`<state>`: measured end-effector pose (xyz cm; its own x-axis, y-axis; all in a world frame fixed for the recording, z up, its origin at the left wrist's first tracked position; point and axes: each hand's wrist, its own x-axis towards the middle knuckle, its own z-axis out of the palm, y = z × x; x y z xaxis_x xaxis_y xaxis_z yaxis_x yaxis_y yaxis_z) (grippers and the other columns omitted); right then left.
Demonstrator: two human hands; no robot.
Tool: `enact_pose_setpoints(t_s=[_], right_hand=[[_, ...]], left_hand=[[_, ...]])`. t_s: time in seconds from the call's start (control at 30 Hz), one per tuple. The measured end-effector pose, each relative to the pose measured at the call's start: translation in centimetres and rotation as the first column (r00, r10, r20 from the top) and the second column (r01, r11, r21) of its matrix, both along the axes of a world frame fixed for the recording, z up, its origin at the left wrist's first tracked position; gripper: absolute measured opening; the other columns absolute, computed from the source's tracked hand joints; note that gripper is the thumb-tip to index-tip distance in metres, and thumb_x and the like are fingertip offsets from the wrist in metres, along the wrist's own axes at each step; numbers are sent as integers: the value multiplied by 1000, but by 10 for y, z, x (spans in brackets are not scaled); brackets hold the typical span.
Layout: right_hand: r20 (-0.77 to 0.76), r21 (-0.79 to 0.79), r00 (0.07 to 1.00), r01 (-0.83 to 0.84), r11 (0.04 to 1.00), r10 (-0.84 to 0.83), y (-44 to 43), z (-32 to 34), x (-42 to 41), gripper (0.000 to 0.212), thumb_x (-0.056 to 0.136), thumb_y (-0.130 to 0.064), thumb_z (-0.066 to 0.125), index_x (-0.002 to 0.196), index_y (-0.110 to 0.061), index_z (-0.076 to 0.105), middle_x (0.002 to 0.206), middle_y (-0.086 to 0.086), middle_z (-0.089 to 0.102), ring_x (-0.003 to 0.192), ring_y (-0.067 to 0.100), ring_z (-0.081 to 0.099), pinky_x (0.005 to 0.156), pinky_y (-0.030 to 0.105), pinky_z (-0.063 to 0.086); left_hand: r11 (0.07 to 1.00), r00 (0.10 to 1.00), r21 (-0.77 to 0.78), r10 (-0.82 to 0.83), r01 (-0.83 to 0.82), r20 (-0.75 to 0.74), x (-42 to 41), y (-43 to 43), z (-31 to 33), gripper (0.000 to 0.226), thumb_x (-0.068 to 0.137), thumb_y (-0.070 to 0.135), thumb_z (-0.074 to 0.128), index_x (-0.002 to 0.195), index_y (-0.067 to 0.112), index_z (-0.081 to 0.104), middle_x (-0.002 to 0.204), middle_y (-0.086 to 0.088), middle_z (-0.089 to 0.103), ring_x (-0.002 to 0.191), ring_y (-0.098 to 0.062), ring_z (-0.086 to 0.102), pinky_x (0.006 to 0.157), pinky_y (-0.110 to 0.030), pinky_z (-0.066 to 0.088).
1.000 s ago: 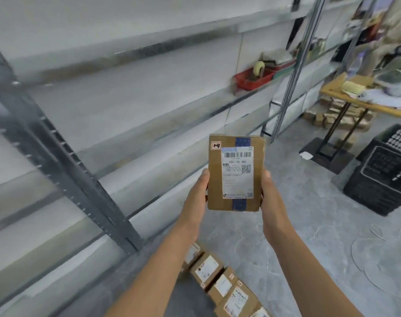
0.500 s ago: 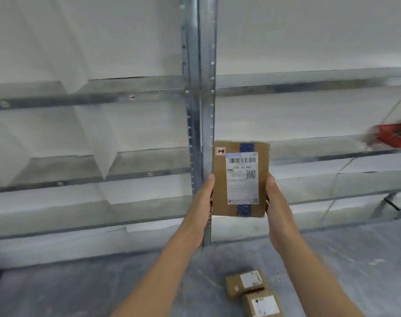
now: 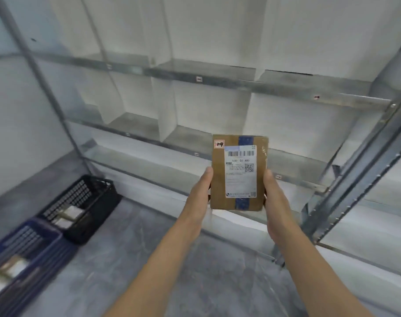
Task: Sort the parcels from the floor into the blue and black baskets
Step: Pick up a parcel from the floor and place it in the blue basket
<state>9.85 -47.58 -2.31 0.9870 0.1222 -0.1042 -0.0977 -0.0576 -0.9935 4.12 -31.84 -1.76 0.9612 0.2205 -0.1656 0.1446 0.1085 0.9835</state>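
I hold a brown cardboard parcel [image 3: 219,177] upright in front of me, its white shipping label and blue tape facing me. My left hand [image 3: 200,193] grips its left edge and my right hand [image 3: 272,200] grips its right edge. On the floor at the lower left stand two baskets side by side: a black basket [image 3: 96,209] farther from me and a blue basket [image 3: 37,245] nearer the frame's corner. Both hold parcels with white labels.
A metal shelving rack [image 3: 217,81] with white dividers fills the view behind the parcel. A slotted steel upright [image 3: 354,179] slants down at the right. Grey marbled floor [image 3: 149,259] lies between the baskets and my arms.
The view has swung left along the shelving: the floor parcels have dropped out of sight and the black and blue baskets have come into view at lower left. Both hands keep the parcel.
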Motion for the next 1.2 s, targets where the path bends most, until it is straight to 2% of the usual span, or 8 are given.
enact_pose_setpoints(t_s=[0.2,0.47,0.6,0.73,0.8,0.9,1.03,1.2], right_hand=[[-14,-9,973,-231,973,231,137,-7,1,44,111,-56,24,129,-40,62,89,-36,73,81,-22,65,58,1,47],[-66,18,853,-517,856,517,290,-36,12,42,112,-54,26,126,-45,64,112,-26,75,94,-15,68,79,17,47],[-82,41,751,-654,756,655,358,-49,27,40,112,-53,27,126,-46,63,104,-35,74,96,-18,66,80,13,47],[-133,56,647,-751,658,751,418,-63,37,41,111,-53,30,137,-44,61,118,-31,72,110,-14,65,90,17,46],[-141,38,590,-799,600,795,447,-69,37,36,112,-52,30,129,-49,61,111,-35,72,102,-21,63,82,8,44],[-194,15,512,-851,525,837,488,-77,31,33,112,-50,29,120,-49,61,104,-34,68,91,-23,62,75,7,42],[-265,-18,438,-893,450,859,542,-90,16,31,112,-52,31,128,-47,56,110,-31,61,104,-10,54,95,22,38],[-335,-54,396,-914,402,855,621,-116,-6,36,111,-54,33,136,-44,58,113,-28,63,107,-7,55,101,32,34]], left_hand=[[965,964,-10,259,-260,-53,-27,122,-15,48,102,71,28,123,54,68,123,28,70,123,0,59,121,-49,33],[827,825,-61,549,-560,-132,-54,240,-36,40,104,65,36,126,50,65,128,26,67,128,-3,56,123,-43,32],[729,728,-62,667,-681,-159,-54,293,-44,45,107,59,34,141,42,58,140,18,61,124,-1,54,112,-32,35],[605,601,-52,770,-794,-213,-56,334,-49,34,105,60,38,128,47,60,133,18,63,121,-4,55,107,-32,36],[541,535,-43,812,-840,-234,-61,353,-56,32,106,58,39,117,45,65,122,21,67,112,0,59,105,-32,39],[444,438,-41,858,-895,-268,-72,379,-68,41,105,59,42,133,39,65,133,15,67,124,-7,59,114,-37,40],[330,330,-49,904,-943,-271,-88,418,-88,24,109,48,41,106,45,65,101,29,70,98,9,63,95,-26,47],[289,289,-56,888,-956,-356,-113,489,-116,21,108,52,39,114,47,59,116,20,67,110,-1,61,104,-31,42]])
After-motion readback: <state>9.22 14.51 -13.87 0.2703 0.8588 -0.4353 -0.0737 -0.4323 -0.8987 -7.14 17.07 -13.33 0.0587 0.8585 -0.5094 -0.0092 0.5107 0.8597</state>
